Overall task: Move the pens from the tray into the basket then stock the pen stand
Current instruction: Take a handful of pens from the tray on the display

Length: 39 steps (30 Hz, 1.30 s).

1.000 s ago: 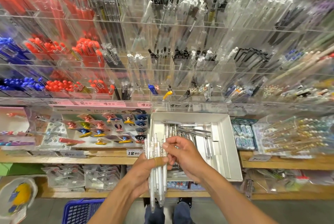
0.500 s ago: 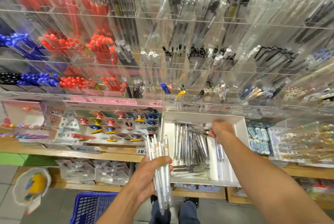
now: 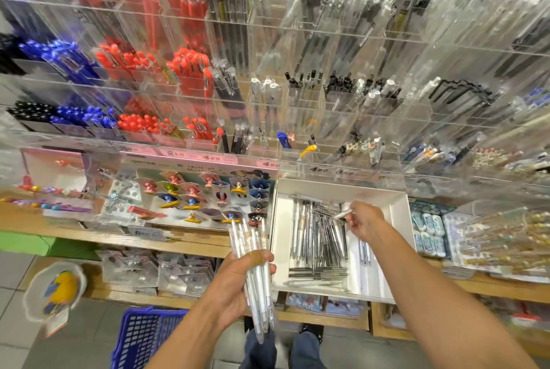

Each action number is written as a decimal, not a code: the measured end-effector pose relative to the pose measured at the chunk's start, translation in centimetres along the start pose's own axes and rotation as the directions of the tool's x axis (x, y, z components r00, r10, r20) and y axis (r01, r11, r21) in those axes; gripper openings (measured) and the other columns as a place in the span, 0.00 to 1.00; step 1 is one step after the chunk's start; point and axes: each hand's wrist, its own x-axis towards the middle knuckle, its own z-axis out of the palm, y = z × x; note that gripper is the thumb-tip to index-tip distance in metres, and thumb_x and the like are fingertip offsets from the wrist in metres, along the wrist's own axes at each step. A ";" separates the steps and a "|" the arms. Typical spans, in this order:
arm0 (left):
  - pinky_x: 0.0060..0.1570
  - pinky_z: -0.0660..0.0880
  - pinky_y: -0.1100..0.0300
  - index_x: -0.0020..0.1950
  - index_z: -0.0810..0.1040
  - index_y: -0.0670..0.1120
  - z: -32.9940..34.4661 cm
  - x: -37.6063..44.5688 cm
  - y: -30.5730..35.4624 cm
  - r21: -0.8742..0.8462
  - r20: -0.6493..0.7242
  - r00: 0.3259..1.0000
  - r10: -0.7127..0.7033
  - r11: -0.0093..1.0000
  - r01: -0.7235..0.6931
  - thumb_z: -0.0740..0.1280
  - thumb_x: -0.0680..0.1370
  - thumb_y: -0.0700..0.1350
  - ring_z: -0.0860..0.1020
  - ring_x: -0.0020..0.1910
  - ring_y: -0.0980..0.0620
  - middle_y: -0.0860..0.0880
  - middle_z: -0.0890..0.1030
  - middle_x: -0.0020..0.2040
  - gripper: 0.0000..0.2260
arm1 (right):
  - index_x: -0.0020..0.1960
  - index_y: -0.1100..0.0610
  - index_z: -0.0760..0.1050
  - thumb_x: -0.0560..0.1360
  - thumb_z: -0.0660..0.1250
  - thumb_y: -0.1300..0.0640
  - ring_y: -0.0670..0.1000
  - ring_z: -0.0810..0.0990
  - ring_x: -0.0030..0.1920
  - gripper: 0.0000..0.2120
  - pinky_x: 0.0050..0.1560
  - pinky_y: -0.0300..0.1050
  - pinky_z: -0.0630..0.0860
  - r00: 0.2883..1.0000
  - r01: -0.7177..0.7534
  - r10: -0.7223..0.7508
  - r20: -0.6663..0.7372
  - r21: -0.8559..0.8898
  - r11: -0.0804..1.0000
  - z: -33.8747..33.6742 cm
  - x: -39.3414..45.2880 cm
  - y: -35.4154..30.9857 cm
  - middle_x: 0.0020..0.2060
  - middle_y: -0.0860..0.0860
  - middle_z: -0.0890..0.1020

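A white tray (image 3: pixel 400 237) sits on the wooden shelf and holds several clear and silver pens (image 3: pixel 320 234). My left hand (image 3: pixel 238 276) grips a bundle of white pens (image 3: pixel 257 273) upright, just left of the tray. Over the tray's far middle, my right hand (image 3: pixel 364 221) pinches one pen (image 3: pixel 342 214) lifted off the pile. A blue basket (image 3: pixel 143 336) stands on the floor at the lower left. The clear acrylic pen stand (image 3: pixel 268 86) fills the wall above, with red, blue, black and white pens in its compartments.
Carded figurine pens (image 3: pixel 202 199) lie on the shelf left of the tray. Packets of erasers (image 3: pixel 428 231) and gold-tipped pens (image 3: pixel 506 234) lie to its right. A round toy package (image 3: pixel 56 288) hangs at the lower left. My feet stand below the shelf edge.
My right hand left the bundle, reached into the tray and now lifts a single pen from the pile. My left hand kept its hold on the white pens. The camera moved closer.
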 end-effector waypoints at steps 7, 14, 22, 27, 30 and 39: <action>0.32 0.80 0.54 0.55 0.75 0.34 -1.5 -2.2 -0.4 -0.128 0.016 0.997 0.076 0.989 -0.073 0.74 0.69 0.36 0.80 0.34 0.45 0.39 0.80 0.40 0.17 | 0.61 0.61 0.69 0.80 0.61 0.67 0.58 0.82 0.49 0.10 0.37 0.47 0.82 0.916 0.024 -0.053 0.398 0.078 0.997 -0.9 -7.1 3.8 0.55 0.62 0.75; 0.38 0.82 0.52 0.53 0.78 0.33 -3.7 -6.2 -4.7 -0.266 -0.108 0.971 0.213 0.935 -0.234 0.73 0.70 0.36 0.82 0.37 0.44 0.38 0.82 0.41 0.14 | 0.62 0.56 0.69 0.78 0.61 0.65 0.50 0.77 0.32 0.14 0.30 0.41 0.75 0.688 0.145 -0.085 0.721 -0.022 0.989 0.6 -13.8 5.8 0.47 0.61 0.81; 0.31 0.81 0.57 0.42 0.83 0.34 -7.4 -13.5 -13.5 -0.457 -0.405 0.872 0.276 0.765 -0.454 0.71 0.68 0.36 0.84 0.33 0.46 0.38 0.83 0.37 0.07 | 0.60 0.58 0.72 0.82 0.58 0.63 0.48 0.74 0.31 0.09 0.28 0.40 0.70 0.458 0.399 0.120 0.881 -0.324 0.858 4.1 -21.4 11.8 0.43 0.57 0.80; 0.27 0.78 0.60 0.44 0.80 0.34 -11.5 -18.6 -18.8 -0.488 -0.611 0.752 0.249 0.630 -0.605 0.70 0.65 0.37 0.81 0.27 0.49 0.40 0.81 0.32 0.10 | 0.59 0.61 0.69 0.79 0.59 0.68 0.47 0.75 0.27 0.10 0.26 0.38 0.73 0.385 0.514 0.247 0.889 -0.429 0.743 7.7 -26.2 18.1 0.39 0.57 0.79; 0.27 0.78 0.62 0.50 0.78 0.33 -14.5 -21.8 -22.7 -0.475 -0.687 0.689 0.230 0.575 -0.666 0.71 0.64 0.36 0.82 0.29 0.49 0.41 0.82 0.33 0.16 | 0.55 0.58 0.71 0.78 0.62 0.68 0.48 0.79 0.33 0.09 0.39 0.44 0.79 0.349 0.571 0.355 0.867 -0.497 0.653 10.1 -29.1 23.1 0.40 0.55 0.78; 0.53 0.80 0.46 0.57 0.80 0.33 -28.3 -27.3 -32.5 -0.509 -0.791 0.610 0.055 0.493 -0.705 0.72 0.71 0.33 0.84 0.50 0.38 0.34 0.84 0.51 0.15 | 0.58 0.64 0.72 0.77 0.65 0.68 0.54 0.83 0.41 0.11 0.46 0.51 0.81 0.359 0.601 0.537 0.763 -0.629 0.493 17.8 -36.9 40.3 0.45 0.57 0.83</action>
